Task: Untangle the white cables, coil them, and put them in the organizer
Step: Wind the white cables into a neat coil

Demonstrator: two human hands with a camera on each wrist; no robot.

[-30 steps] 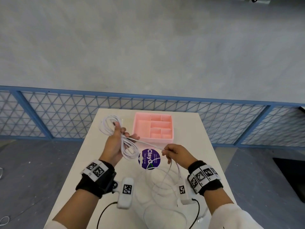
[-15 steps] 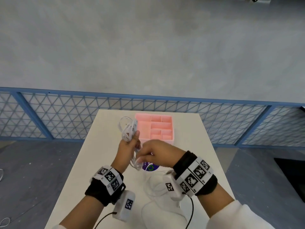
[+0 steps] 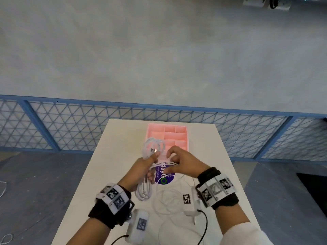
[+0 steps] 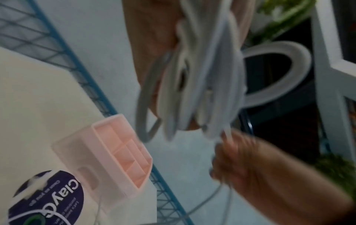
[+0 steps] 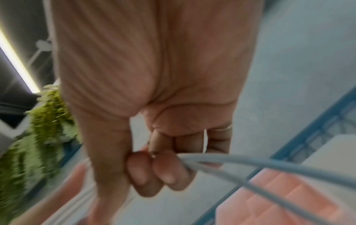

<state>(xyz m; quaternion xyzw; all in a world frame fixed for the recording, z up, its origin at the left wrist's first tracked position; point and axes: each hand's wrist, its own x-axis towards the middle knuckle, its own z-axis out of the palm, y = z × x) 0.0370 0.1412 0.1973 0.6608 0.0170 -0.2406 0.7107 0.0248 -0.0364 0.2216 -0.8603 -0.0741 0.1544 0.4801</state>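
Closest in, on both wrists: black bands with white tags of square black-and-white code, no words to read. Just beyond, on the pale table: a loose cable in slack white rings, not yet gathered, so judged work still to come. Next, flat on the table under the hands: a round purple sticker, upside down from here, "Clay" legible in white with a green ring after it, smaller lines beneath too fine to read. Above that, the left hand, wrapped tight round the waist of a white coil, loops out above and below the fist, a metal plug poking up by the thumb. Beside it and almost touching, the right hand, fingertips pinched on a free strand and leading it crosswise over the coil's middle. Changed within the last second: no more wide gap with a taut strand between the hands; right hand brought across to the left, coil carried from beside the box to above its near left corner. Read as the last slack going on, probably a binding turn, with this one close to ready for stowing. Farther on: the pink organizer, all visible compartments bare, no cable inside. Beyond the table edge: a blue mesh fence and grey floor.
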